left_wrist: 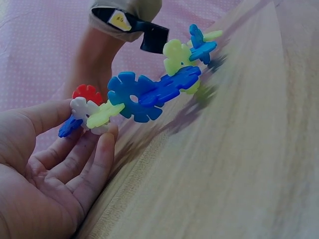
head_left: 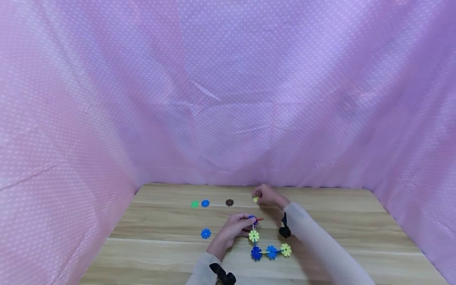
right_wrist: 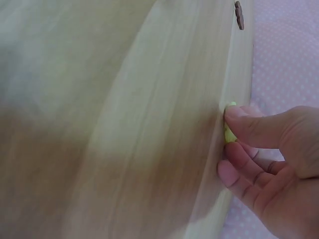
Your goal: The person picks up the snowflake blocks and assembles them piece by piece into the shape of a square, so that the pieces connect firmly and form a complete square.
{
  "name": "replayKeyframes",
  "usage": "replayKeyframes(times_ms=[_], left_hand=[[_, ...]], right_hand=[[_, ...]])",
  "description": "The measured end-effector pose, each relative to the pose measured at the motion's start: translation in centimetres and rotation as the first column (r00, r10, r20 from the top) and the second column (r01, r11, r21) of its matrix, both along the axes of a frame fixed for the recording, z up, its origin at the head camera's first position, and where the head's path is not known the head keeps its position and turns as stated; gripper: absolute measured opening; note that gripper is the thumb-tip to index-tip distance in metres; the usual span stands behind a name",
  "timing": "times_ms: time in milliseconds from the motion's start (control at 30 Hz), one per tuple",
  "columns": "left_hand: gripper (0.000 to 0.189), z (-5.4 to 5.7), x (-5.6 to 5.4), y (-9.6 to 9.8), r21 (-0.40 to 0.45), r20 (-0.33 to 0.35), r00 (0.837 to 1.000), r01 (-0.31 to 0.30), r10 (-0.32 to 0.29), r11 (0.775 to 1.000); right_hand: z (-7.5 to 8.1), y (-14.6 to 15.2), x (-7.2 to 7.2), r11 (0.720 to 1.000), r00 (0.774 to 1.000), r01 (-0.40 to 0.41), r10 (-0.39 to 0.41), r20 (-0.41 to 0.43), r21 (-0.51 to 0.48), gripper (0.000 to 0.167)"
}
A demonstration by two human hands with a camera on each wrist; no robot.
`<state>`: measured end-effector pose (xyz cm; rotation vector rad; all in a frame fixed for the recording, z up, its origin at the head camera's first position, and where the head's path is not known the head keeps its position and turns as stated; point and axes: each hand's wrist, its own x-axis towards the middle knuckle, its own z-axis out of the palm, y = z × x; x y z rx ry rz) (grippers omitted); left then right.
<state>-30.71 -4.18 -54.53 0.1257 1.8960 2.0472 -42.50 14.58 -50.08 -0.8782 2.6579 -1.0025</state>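
Observation:
My left hand (head_left: 233, 228) pinches one end of a chain of interlocking flower-shaped plastic discs (left_wrist: 134, 97). At the held end sit a blue, a white and a red disc (left_wrist: 87, 93); yellow and blue discs follow, and the chain bends to the right at a dark blue disc (head_left: 256, 253). Its far end is a yellow disc (head_left: 286, 249). Near the table's back edge my right hand (head_left: 269, 196) holds a loose yellow disc (right_wrist: 230, 132) between thumb and fingers, mostly covered by them in the right wrist view.
On the wooden table (head_left: 160, 237) lie a green disc (head_left: 194, 204), a blue disc (head_left: 205, 203) beside it, a brown disc (head_left: 229, 202) and another blue disc (head_left: 206, 233) left of my left hand. A pink dotted cloth (head_left: 228, 118) surrounds the table's back and sides.

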Motion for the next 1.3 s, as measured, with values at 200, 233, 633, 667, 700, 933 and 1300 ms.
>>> replayKeyframes(times_ms=[200, 233, 633, 667, 700, 933, 1300], left_hand=[[0.031, 0.2, 0.1, 0.0, -0.015, -0.011, 1.0, -0.003, 0.003, 1.0], [0.031, 0.2, 0.0, 0.0, -0.012, -0.011, 1.0, -0.003, 0.003, 1.0], [0.032, 0.1, -0.1, 0.0, -0.025, -0.02, 1.0, -0.009, 0.009, 1.0], [0.033, 0.1, -0.1, 0.0, -0.03, -0.022, 1.0, -0.009, 0.008, 1.0], [0.033, 0.1, -0.1, 0.0, -0.034, -0.022, 1.0, -0.009, 0.009, 0.999], [0.033, -0.1, 0.2, 0.1, -0.03, -0.015, 1.0, -0.02, 0.019, 0.999], [0.033, -0.2, 0.0, 0.3, -0.031, -0.001, 0.999, -0.05, 0.05, 0.998]], right_hand=[[-0.1, 2.1, 0.9, 1.0, 0.998, -0.017, 0.016, 0.053, 0.009, 0.019], [0.0, 2.5, 1.1, 1.0, 0.998, -0.026, 0.025, 0.064, 0.004, 0.018], [0.8, 5.2, 4.7, 0.976, 0.971, 0.025, 0.028, 0.238, -0.215, 0.024], [0.7, 5.3, 5.0, 0.967, 0.966, 0.048, 0.019, 0.258, -0.251, 0.026], [0.6, 5.4, 5.4, 0.957, 0.963, 0.071, 0.008, 0.271, -0.281, 0.027], [-0.4, 5.5, 7.1, 0.893, 0.92, 0.214, -0.048, 0.39, -0.395, 0.028], [-1.3, 4.6, 8.4, 0.837, 0.861, 0.321, -0.063, 0.504, -0.443, 0.037]])
